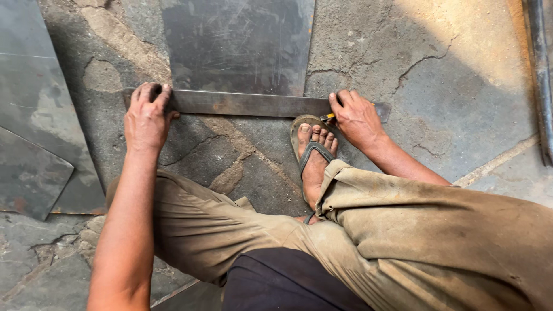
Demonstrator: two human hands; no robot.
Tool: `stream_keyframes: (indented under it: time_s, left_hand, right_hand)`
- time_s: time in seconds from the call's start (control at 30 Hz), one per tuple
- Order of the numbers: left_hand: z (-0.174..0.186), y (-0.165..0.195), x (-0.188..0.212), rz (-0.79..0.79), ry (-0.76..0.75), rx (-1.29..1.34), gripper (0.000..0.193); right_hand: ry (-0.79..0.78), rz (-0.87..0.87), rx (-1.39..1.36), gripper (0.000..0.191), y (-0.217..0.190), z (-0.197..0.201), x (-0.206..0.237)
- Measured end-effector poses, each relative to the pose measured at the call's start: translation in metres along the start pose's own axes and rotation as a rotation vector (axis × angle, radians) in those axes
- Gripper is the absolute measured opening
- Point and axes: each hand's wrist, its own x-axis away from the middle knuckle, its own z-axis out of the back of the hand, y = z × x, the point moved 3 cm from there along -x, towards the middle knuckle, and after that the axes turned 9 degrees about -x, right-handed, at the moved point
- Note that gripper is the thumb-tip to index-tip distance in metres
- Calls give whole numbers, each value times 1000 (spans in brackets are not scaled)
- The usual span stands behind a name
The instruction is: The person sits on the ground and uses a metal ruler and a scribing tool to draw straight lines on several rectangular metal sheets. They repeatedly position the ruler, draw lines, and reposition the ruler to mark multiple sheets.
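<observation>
A long flat steel bar (pixel 247 104) lies across the stone floor, over the near edge of a dark metal sheet (pixel 239 46). My left hand (pixel 147 117) presses down on the bar's left end, fingers curled over it. My right hand (pixel 357 118) rests on the bar's right part and grips a small yellow-tipped tool (pixel 328 117) against it. My sandalled foot (pixel 314 155) stands just below the bar, beside the right hand.
More dark metal sheets (pixel 34 126) lie on the floor at the left. A metal pipe (pixel 541 75) runs along the right edge. The floor is cracked stone (pixel 449 69). My bent legs in khaki trousers (pixel 403 230) fill the lower frame.
</observation>
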Motion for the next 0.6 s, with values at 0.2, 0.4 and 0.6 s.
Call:
stream_keyframes:
  time_s: [0.2,0.4,0.6]
  left_hand:
    - [8,-2,-1,-13,15,48,66]
    - [12,1,1,-5,33,54,64]
    - [10,1,-1,-19,6,56,63]
  right_hand:
    - [-16,-20,-60,52,-3,5,-4]
    - [-43,-63,-117,54,-6,12,-10]
    - [-58,-68,-117,61,-1,4,-4]
